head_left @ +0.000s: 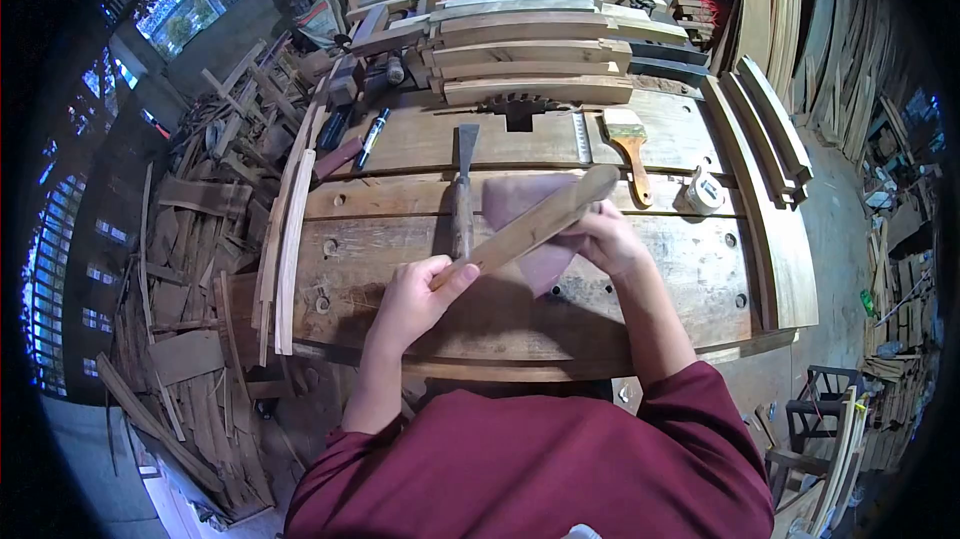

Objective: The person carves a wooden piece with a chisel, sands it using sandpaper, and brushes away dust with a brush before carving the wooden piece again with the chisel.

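Note:
My left hand (415, 297) is closed round the lower end of a flat wooden piece (530, 229) with a rounded far end, held at a slant above the workbench (400, 314). Near that far end, my right hand (605, 239) grips a pinkish sheet (515, 201), perhaps sandpaper, which is blurred and hangs behind and below the wood. Its fingers are partly hidden by the wood and sheet. A chisel (463, 189) lies on the bench just beyond my left hand. Beyond my right hand lie a brush (630, 144) and a tape measure (704, 193).
Wooden rails (530, 59) are stacked across the bench's back. A saw blade edge shows by a square hole. A blue marker (373, 139) lies at the left, with long strips (292, 254) along that edge. Curved pieces (765, 129) stand at the right; scrap wood (190, 354) covers the left floor.

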`<act>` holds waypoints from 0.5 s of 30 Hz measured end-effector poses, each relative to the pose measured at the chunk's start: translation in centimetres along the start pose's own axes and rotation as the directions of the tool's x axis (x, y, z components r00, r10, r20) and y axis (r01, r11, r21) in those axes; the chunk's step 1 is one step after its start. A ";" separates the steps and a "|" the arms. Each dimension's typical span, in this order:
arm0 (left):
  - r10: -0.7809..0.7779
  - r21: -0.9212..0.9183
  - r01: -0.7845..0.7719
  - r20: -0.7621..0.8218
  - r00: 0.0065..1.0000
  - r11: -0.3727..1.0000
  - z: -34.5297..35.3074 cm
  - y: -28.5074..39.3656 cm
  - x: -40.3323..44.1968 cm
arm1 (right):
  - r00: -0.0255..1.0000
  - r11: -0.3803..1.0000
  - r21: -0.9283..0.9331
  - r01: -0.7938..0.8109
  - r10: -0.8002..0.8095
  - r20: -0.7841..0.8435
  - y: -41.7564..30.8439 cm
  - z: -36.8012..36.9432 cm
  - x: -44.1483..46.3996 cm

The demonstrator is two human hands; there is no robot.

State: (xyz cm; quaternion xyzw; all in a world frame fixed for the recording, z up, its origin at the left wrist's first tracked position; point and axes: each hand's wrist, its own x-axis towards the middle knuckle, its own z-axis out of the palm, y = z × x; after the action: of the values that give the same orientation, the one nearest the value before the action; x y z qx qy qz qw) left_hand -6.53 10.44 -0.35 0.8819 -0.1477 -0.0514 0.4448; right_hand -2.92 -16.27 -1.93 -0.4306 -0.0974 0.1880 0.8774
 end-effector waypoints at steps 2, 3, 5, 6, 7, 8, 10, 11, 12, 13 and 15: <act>-0.027 0.012 0.027 -0.027 0.999 1.000 -0.7 -0.2 -0.3 | 0.996 0.990 0.110 0.088 -0.090 0.017 0.2 -0.3 0.3; -0.027 0.012 0.027 -0.027 0.999 1.000 -0.6 -0.1 -0.2 | 0.996 0.991 0.106 0.084 -0.082 -0.021 0.5 0.1 0.3; -0.045 -0.029 0.043 -0.054 0.998 0.999 -0.2 0.3 0.3 | 0.995 0.998 -0.060 0.029 -0.035 -0.097 1.5 1.7 0.3; 0.000 0.022 0.001 -0.067 0.998 1.000 0.2 0.6 0.5 | 0.997 0.999 -0.049 0.020 -0.023 -0.072 2.2 1.7 0.5; -0.002 0.023 0.004 -0.070 0.998 1.000 0.1 0.5 0.4 | 0.997 0.999 -0.048 0.018 -0.022 -0.068 2.1 1.2 0.2; -0.028 0.000 0.028 -0.023 0.999 1.000 0.1 0.4 0.3 | 0.997 0.999 -0.023 0.049 -0.050 -0.064 1.4 0.9 -0.2; -0.049 -0.043 0.050 0.026 0.998 0.998 -0.3 -0.2 0.1 | 0.995 0.997 -0.005 0.079 -0.079 -0.061 0.7 0.8 -0.3; -0.055 -0.057 0.058 0.054 0.997 0.997 -0.9 -0.3 -0.1 | 0.996 0.996 0.028 0.085 -0.084 -0.035 0.7 0.5 -0.3; -0.099 -0.069 0.105 0.083 0.992 0.992 -1.2 -0.1 -0.1 | 0.996 0.994 0.062 0.089 -0.089 -0.011 0.7 0.5 -0.3; -0.147 -0.076 0.156 0.115 0.983 0.985 -1.4 0.0 0.0 | 0.995 0.991 0.101 0.092 -0.094 0.013 0.7 0.7 -0.3; -0.110 -0.104 0.117 0.071 0.991 0.988 0.1 0.5 0.3 | 0.997 0.951 -0.306 -0.032 0.010 -0.073 1.7 1.4 -0.7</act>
State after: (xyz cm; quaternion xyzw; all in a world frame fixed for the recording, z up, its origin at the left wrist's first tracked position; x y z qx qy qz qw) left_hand -6.37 10.02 0.05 0.8615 -0.1088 -0.1134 0.4829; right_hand -4.41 -14.57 -2.43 -0.5691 -0.0896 0.1644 0.8006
